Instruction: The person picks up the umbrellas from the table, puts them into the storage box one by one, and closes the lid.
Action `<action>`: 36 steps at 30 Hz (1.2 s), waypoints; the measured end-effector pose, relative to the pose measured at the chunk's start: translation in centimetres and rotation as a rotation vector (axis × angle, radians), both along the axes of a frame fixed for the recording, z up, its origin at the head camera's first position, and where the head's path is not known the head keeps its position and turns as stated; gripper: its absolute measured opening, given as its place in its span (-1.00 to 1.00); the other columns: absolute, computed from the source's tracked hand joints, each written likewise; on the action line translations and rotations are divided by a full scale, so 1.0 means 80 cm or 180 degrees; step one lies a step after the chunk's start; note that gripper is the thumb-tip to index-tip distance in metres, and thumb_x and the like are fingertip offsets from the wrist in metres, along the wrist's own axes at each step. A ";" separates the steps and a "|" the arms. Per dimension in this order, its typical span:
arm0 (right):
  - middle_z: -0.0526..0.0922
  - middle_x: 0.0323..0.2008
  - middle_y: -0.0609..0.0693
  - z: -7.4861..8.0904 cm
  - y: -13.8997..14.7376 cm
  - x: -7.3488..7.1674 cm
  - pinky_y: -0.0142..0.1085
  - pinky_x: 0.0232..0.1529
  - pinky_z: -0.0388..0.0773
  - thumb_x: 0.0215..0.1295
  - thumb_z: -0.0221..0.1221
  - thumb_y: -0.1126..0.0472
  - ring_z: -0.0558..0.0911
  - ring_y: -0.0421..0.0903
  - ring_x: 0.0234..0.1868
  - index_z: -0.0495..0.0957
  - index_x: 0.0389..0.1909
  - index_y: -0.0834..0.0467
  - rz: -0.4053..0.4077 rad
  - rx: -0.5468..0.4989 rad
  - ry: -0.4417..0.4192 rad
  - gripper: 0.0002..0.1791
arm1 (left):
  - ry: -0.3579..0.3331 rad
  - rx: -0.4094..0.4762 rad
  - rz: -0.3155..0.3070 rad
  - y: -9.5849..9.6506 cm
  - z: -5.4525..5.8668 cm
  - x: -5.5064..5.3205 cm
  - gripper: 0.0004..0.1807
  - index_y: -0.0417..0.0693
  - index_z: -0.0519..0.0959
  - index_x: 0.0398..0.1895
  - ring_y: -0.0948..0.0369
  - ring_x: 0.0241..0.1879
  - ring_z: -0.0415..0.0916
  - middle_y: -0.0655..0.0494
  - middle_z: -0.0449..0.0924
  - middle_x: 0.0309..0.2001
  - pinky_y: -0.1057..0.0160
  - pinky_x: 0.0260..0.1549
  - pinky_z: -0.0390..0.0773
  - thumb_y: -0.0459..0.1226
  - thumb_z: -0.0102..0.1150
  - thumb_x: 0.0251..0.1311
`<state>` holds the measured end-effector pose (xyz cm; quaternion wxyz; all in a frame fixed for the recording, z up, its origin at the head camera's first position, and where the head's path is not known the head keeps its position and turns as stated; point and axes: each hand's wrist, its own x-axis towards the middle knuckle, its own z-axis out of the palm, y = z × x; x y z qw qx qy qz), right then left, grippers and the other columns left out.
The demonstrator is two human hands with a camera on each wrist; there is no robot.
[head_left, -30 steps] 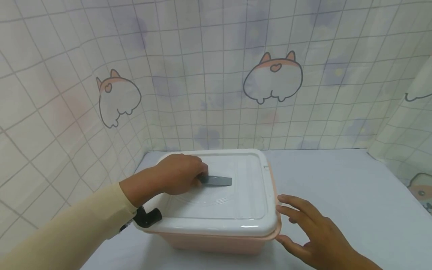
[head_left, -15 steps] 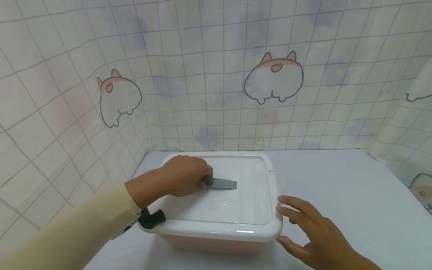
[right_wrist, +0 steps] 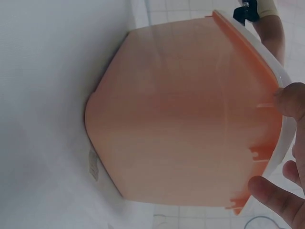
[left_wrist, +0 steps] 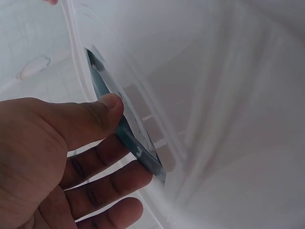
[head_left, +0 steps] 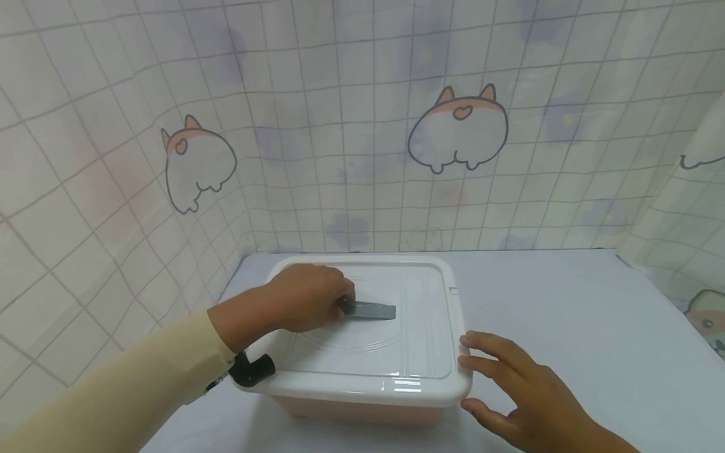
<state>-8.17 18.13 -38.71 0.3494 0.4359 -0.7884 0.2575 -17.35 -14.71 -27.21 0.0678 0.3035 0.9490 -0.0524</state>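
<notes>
A white lid (head_left: 368, 352) with raised ridges covers a pink plastic storage box (head_left: 362, 410). My left hand (head_left: 306, 297) holds the grey handle (head_left: 370, 309) in the middle of the lid. In the left wrist view, the thumb lies along one side of the handle (left_wrist: 126, 136) and the fingers lie on the other. My right hand (head_left: 527, 384) is at the box's right front corner with its fingers spread, fingertips at the lid's edge. The right wrist view shows the pink side wall (right_wrist: 190, 114) and its rim, with the thumb and fingers close to the edge.
The box stands on a pale table (head_left: 566, 302). A white grid-patterned curtain (head_left: 362, 189) with cartoon corgi prints hangs behind it and at the sides. A black camera mount (head_left: 252, 368) sits at my left wrist, over the lid's left front corner.
The lid shifted a little right and toward me with my left hand on its handle, covering the pink rim seen earlier on the right. Since then it has hardly moved.
</notes>
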 end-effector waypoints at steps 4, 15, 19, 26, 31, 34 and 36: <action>0.57 0.17 0.14 0.000 -0.001 0.000 -0.53 -0.31 0.56 0.50 0.08 -0.20 0.57 -0.13 0.12 0.64 0.00 0.14 0.0037 0.0015 0.0003 -0.52 | -0.0046 0.0109 0.0095 -0.008 -0.001 0.001 -0.77 0.18 0.73 -0.04 0.34 -0.29 0.51 0.41 0.60 -0.31 0.24 -0.15 0.54 -0.19 0.43 0.24; 0.61 0.09 0.15 0.001 0.001 -0.004 -0.50 -0.15 0.56 0.50 0.12 -0.13 0.58 -0.08 0.12 0.65 -0.07 0.19 0.0189 -0.0053 0.0183 -0.56 | -0.0153 0.0458 0.0504 -0.055 -0.006 0.013 -0.60 0.12 0.67 0.13 0.20 0.02 0.58 0.28 0.67 -0.08 0.05 0.03 0.56 -0.14 0.44 0.22; 0.61 0.09 0.14 0.001 0.005 -0.002 -0.50 -0.16 0.57 0.50 0.12 -0.13 0.58 -0.08 0.14 0.65 -0.07 0.18 0.0183 -0.0027 0.0173 -0.57 | -0.0190 0.0594 0.0619 -0.072 -0.008 0.021 -0.52 0.05 0.65 0.16 0.09 0.09 0.55 0.14 0.65 0.01 -0.03 0.07 0.54 -0.12 0.48 0.16; 0.60 0.12 0.13 0.000 0.014 0.001 -0.52 -0.15 0.56 0.50 0.11 -0.15 0.55 -0.12 0.17 0.65 -0.04 0.16 0.0133 0.0020 0.0060 -0.56 | -0.0252 0.0757 0.0676 -0.093 -0.004 0.028 -0.33 -0.02 0.61 0.24 -0.10 0.25 0.44 -0.04 0.56 0.23 -0.19 0.16 0.45 -0.04 0.56 0.03; 0.60 0.13 0.15 0.000 0.018 0.003 -0.54 -0.08 0.53 0.50 0.12 -0.13 0.53 -0.14 0.23 0.65 -0.05 0.16 0.0174 0.0000 0.0027 -0.57 | -0.0283 0.0790 0.0599 -0.099 -0.009 0.030 -0.35 -0.04 0.63 0.20 -0.09 0.25 0.45 -0.04 0.58 0.22 -0.18 0.20 0.42 0.01 0.54 0.05; 0.59 0.13 0.16 0.000 0.019 0.004 -0.54 0.04 0.47 0.50 0.12 -0.12 0.51 -0.13 0.26 0.65 -0.06 0.17 0.0200 -0.0003 0.0040 -0.58 | -0.0272 0.0845 0.0648 -0.101 -0.014 0.032 -0.35 -0.01 0.63 0.22 -0.13 0.30 0.39 -0.07 0.54 0.27 -0.24 0.21 0.39 0.03 0.53 0.06; 0.59 0.13 0.18 0.000 0.020 0.004 -0.52 0.11 0.43 0.50 0.14 -0.11 0.52 -0.11 0.27 0.66 -0.06 0.18 0.0243 -0.0019 0.0066 -0.58 | -0.0272 0.0896 0.0681 -0.102 -0.017 0.033 -0.34 0.01 0.62 0.24 -0.16 0.34 0.33 -0.11 0.50 0.31 -0.29 0.22 0.35 0.04 0.52 0.07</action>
